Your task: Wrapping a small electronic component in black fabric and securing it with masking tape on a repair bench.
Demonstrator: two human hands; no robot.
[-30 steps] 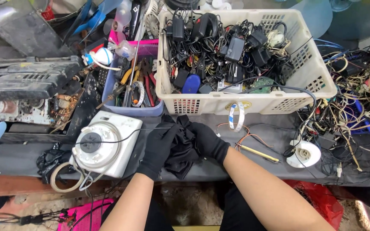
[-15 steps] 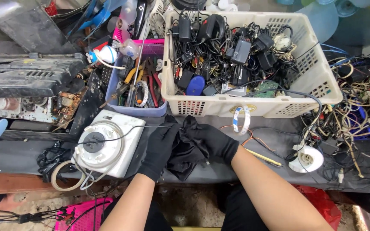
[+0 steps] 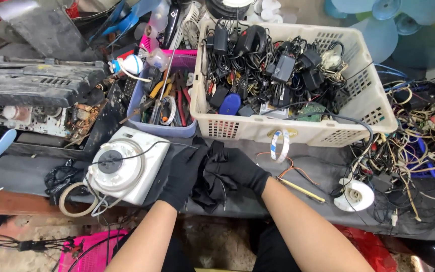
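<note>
I keep both gloved grips, left hand [image 3: 185,174] and right hand [image 3: 237,168], clamped on the black cloth [image 3: 208,189], bunching it clear of the white fan motor [image 3: 122,163] at nine o'clock.

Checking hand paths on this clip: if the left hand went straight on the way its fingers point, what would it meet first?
Probably the blue tool tray: the left hand points up the bench toward its front wall, though depth is unclear.

This is a repair workshop for old electric things. A white basket [image 3: 373,108] full of black chargers sits here, with a tool box [image 3: 142,113] left of it and tangled wires [image 3: 429,136] right.
</note>
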